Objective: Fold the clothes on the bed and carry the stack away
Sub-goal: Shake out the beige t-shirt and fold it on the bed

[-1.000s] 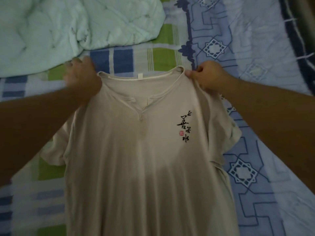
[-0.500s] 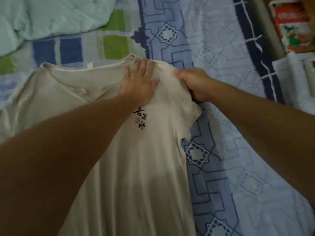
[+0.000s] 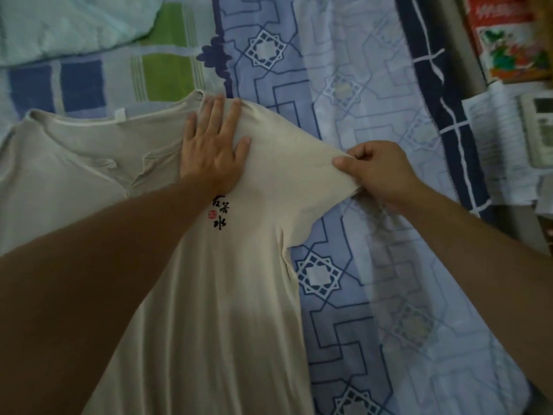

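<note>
Pressing flat on shirt point(image 3: 227, 295), left hand point(image 3: 212, 151), fingers straight; right hand point(image 3: 380, 175) pinching sleeve point(image 3: 302, 175). Quilt point(image 3: 59, 22) beyond, remote point(image 3: 538, 130) on papers point(image 3: 493, 151) beside bed point(image 3: 374, 100).

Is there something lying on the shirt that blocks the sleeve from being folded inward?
Only the left hand, pressing flat on the shirt near the collar. The right hand pinches the sleeve; nothing else lies on the fabric.
</note>
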### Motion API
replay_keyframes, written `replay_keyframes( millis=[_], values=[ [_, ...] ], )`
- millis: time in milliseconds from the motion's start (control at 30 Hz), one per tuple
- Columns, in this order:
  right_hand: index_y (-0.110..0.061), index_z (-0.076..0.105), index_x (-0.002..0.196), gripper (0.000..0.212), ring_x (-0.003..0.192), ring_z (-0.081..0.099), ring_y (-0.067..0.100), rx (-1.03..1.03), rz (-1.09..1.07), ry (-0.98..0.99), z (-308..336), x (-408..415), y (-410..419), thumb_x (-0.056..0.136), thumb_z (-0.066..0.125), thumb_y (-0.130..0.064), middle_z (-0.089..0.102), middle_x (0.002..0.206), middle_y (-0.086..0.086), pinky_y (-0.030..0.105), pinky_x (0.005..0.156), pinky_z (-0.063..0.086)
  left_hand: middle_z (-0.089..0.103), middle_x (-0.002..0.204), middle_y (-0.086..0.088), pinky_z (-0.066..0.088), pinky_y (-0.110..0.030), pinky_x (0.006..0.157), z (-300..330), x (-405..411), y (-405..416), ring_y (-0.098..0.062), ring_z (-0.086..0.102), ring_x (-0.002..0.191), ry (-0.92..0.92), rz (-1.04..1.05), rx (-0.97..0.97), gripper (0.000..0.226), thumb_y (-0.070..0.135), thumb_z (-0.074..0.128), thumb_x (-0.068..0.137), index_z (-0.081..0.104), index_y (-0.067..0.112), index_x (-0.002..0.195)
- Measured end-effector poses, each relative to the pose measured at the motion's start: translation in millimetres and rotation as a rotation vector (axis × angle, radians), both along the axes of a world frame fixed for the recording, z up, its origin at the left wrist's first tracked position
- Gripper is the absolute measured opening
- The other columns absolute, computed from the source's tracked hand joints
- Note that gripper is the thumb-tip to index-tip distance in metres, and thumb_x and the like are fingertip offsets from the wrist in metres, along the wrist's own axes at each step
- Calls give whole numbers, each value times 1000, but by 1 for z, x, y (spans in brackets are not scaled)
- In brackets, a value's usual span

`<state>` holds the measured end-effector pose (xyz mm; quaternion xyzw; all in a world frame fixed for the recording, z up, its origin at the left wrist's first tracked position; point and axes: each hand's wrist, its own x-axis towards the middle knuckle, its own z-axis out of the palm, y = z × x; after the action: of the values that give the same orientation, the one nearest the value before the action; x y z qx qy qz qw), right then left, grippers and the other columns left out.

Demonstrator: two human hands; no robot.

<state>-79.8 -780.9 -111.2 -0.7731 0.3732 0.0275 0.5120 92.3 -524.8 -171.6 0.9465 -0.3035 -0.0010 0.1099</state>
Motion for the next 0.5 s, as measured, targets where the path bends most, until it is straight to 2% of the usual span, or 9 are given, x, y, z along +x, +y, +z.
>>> replay_keyframes(
  millis=[100, 167, 233, 267, 333, 400, 500],
  values=[
    [-10, 70, 81, 23, 59, 55, 2, -330, 24, -77, -10, -7, 5, 87, 79, -31, 62, 67, -9, 16, 61, 44, 16, 172, -9, 11, -51, 127, -2, 3, -1, -25, 11, 159, -8, -6, 17, 69, 55, 29, 102, 16, 27, 164],
    [-11, 68, 80, 30, 58, 58, 2, -364, -31, -104, -11, -12, 14, 89, 75, -39, 63, 65, -8, 15, 58, 46, 16, 172, -10, 11, -51, 127, -3, 3, -2, -25, 11, 159, -13, -7, 21, 69, 56, 27, 102, 17, 27, 164],
    [-10, 68, 76, 42, 50, 65, 14, -134, -135, -81, -4, -17, 29, 84, 77, -50, 67, 57, 3, 24, 49, 51, 16, 171, -10, 11, -52, 127, -5, 4, -2, -27, 11, 159, -12, -7, 38, 70, 57, 25, 102, 16, 26, 164],
    [-10, 67, 74, 45, 46, 65, 18, 21, -184, -42, 0, -21, 37, 78, 81, -54, 69, 55, 6, 25, 43, 50, 15, 171, -11, 10, -52, 127, -4, 4, -2, -27, 10, 159, -6, -10, 57, 70, 58, 23, 102, 14, 26, 164],
    [-12, 63, 68, 46, 40, 57, 16, 177, -167, 75, 6, -29, 47, 67, 89, -50, 66, 53, 4, 24, 40, 46, 10, 172, -11, 7, -52, 127, 0, 6, -4, -27, 4, 159, 33, -14, 117, 72, 59, 18, 101, 9, 25, 164],
    [-9, 65, 73, 34, 46, 59, 13, 203, -141, 80, 10, -34, 57, 75, 89, -33, 66, 57, 1, 25, 46, 51, 6, 172, -13, 4, -53, 127, 7, 2, -6, -29, 0, 159, 86, 5, 150, 72, 57, 18, 103, 7, 23, 165],
    [-8, 68, 93, 11, 80, 75, 24, 360, -291, -113, 14, -33, 71, 96, 68, -19, 77, 87, 10, 39, 72, 64, 13, 171, -17, 9, -57, 126, 22, -41, 2, -34, 9, 158, 125, 64, 7, 66, 43, 34, 104, 20, 19, 164]
  ],
)
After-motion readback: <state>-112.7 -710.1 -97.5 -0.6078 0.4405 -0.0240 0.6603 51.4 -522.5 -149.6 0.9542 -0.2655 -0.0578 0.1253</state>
